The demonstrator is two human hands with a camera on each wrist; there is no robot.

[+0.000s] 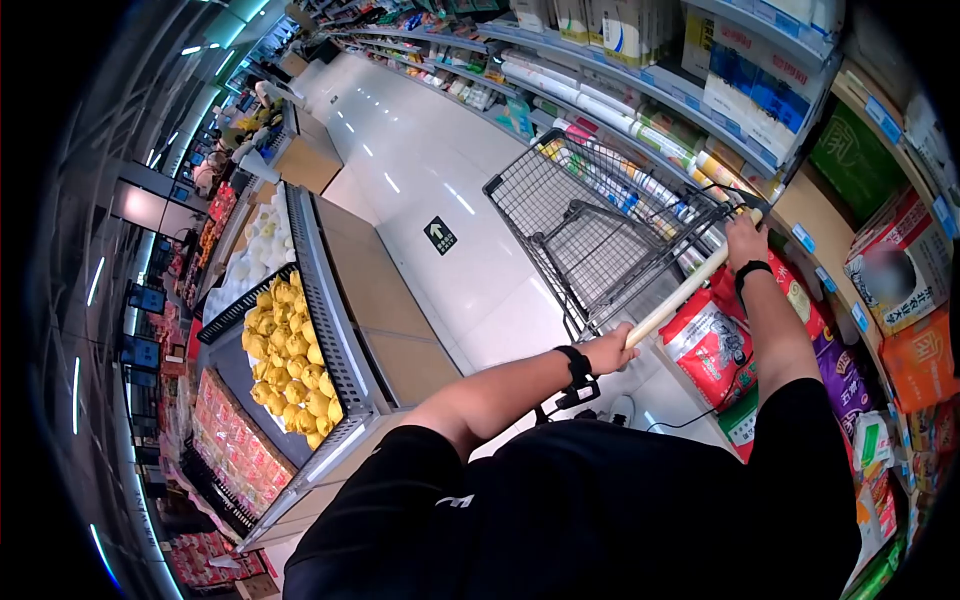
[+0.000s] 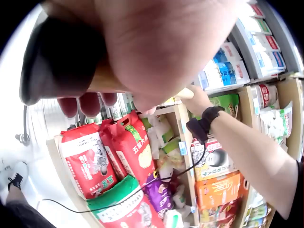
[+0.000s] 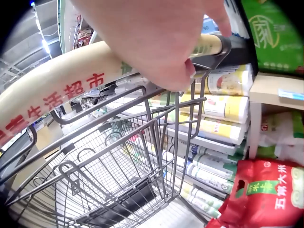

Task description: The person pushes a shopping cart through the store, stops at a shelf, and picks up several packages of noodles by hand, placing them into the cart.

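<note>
Yellow fruit [image 1: 290, 355]; cream handle [image 1: 685, 300] with red lettering

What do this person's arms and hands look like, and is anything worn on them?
The left hand and right hand are ungloved. A black band circles the left wrist. The right wrist's black strap carries a small black box with a thin black cable. The sleeves are short and black.

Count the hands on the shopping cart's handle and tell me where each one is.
2. The left hand grips the end of the pale handle nearer the produce stand; the right hand grips near the other end, beside the shelves.
</note>
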